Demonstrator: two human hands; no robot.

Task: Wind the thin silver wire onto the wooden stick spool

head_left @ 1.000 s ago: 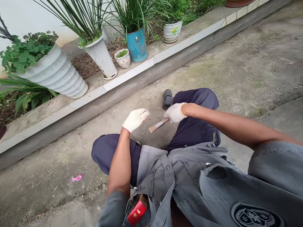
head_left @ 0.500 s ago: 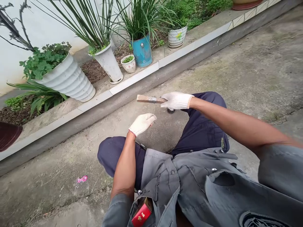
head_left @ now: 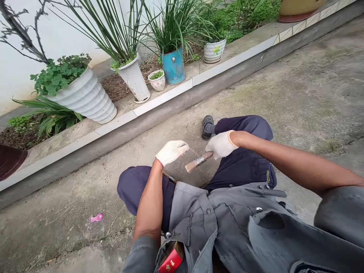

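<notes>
My right hand, in a white knit glove, is closed around one end of a short wooden stick. Thin silvery wire is wound in a band about the stick's middle. The stick's free end tilts down to the left, toward my lap. My left hand, gloved too, pinches a loose strand of the wire, which runs slack and slightly curved to the winding. A dark tool handle shows partly beneath my left wrist, against my leg; its kind is hidden.
A low concrete ledge crosses ahead, with a ribbed white planter, a blue pot and several other plants. On the concrete ground lies a small pink object. A red box sits in my shirt pocket.
My right hand has lowered and swung the stick's free end down toward me. My left hand has turned, still pinching the strand. My shoe is now uncovered.
</notes>
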